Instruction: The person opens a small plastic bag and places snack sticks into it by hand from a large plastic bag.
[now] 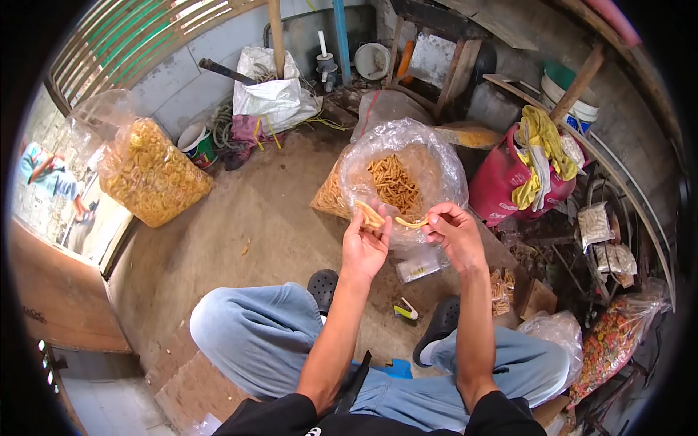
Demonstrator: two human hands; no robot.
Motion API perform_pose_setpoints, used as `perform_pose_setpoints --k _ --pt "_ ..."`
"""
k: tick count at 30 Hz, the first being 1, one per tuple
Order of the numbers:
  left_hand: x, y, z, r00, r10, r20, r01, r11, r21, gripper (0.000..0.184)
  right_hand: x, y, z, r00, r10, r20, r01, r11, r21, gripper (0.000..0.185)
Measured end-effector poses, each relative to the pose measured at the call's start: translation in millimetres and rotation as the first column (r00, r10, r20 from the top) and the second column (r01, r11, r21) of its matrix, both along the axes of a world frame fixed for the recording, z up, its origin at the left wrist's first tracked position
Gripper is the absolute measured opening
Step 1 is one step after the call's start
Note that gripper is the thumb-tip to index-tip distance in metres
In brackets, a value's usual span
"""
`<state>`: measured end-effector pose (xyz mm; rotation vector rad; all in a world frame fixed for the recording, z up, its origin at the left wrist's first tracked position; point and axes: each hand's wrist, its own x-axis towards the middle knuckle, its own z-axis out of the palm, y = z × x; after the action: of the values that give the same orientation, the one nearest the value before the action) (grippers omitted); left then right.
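Note:
My left hand is closed around a few yellow-brown snack sticks; a bit of clear plastic shows by its fingers, but I cannot tell whether it wraps them. Between thumb and fingers, my right hand pinches the end of one curved snack stick, which points toward the left hand. Just beyond both hands stands a large clear plastic bag, its mouth wide, with many snack sticks inside. A packet of small clear bags lies below its near edge. On the floor between my shoes rests a green-and-white stapler.
A tall bag of yellow chips stands at left. To the right are a red tub with yellow cloth over it and a bag of colourful snacks. A white sack leans at the back wall. Another person is partly visible far left.

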<state>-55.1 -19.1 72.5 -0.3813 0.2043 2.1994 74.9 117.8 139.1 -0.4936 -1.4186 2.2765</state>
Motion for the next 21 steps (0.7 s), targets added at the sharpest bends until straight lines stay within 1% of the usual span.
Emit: perform_pose_setpoints --k 2,4,6,8,10,12,14,15,16,17,18,20,21 --pt "1 -1 1 0.999 -0.007 -0.039 0.007 1.0 -0.005 0.025 -5 -8 -5 1.0 -0.003 -0.007 0.003 1.0 -0.002 0.012" --pt "3 -1 1 0.997 -0.017 -0.076 0.016 1.0 -0.012 0.024 -10 -15 -11 0.998 -0.063 0.008 0.063 0.997 0.038 0.013" --pt "4 -1 3 0.992 -0.025 -0.12 0.022 1.0 -0.021 0.025 -15 -21 -14 0.998 -0.067 -0.015 0.067 0.997 0.023 0.016" --pt "5 1 6 0.993 -0.023 -0.112 0.022 1.0 -0.01 0.026 -19 -28 -12 0.993 -0.115 0.036 0.116 0.993 -0.016 0.018" --pt "4 0 4 0.995 -0.021 -0.102 0.021 1.0 -0.002 0.027 -20 -29 -13 0.994 -0.092 0.053 0.093 0.995 -0.024 0.018" --pt "3 0 0 0.99 -0.057 -0.126 0.066 0.995 0.076 0.03 -22 -32 -12 0.995 -0.069 0.069 0.071 0.997 -0.03 0.018" --pt "4 1 0 0.991 -0.042 -0.127 0.051 0.997 0.064 0.029 -23 -35 -11 0.988 -0.133 0.083 0.122 0.985 0.125 0.016" --pt "5 1 2 0.991 -0.028 -0.129 0.035 0.998 0.051 0.029 -23 -35 -12 0.988 -0.133 0.083 0.122 0.985 0.125 0.016" --pt "6 1 4 0.991 -0.028 -0.129 0.035 0.998 0.051 0.029 -24 -35 -15 0.969 -0.203 0.141 0.152 0.94 0.305 0.015" --pt "7 1 6 0.992 -0.031 -0.12 0.036 0.998 0.042 0.03 -24 -35 -17 0.942 -0.28 0.184 0.164 0.863 0.478 0.014" --pt "8 2 7 0.993 -0.034 -0.112 0.038 0.999 0.034 0.03 -24 -35 -19 0.942 -0.281 0.183 0.164 0.862 0.479 0.014" --pt "10 3 10 0.991 -0.029 -0.13 0.033 0.999 0.031 0.03 -24 -37 -25 0.902 -0.382 0.199 0.176 0.749 0.639 0.012" --pt "12 4 12 0.989 -0.023 -0.148 0.027 0.999 0.028 0.03 -25 -38 -27 0.902 -0.383 0.199 0.177 0.749 0.639 0.012"
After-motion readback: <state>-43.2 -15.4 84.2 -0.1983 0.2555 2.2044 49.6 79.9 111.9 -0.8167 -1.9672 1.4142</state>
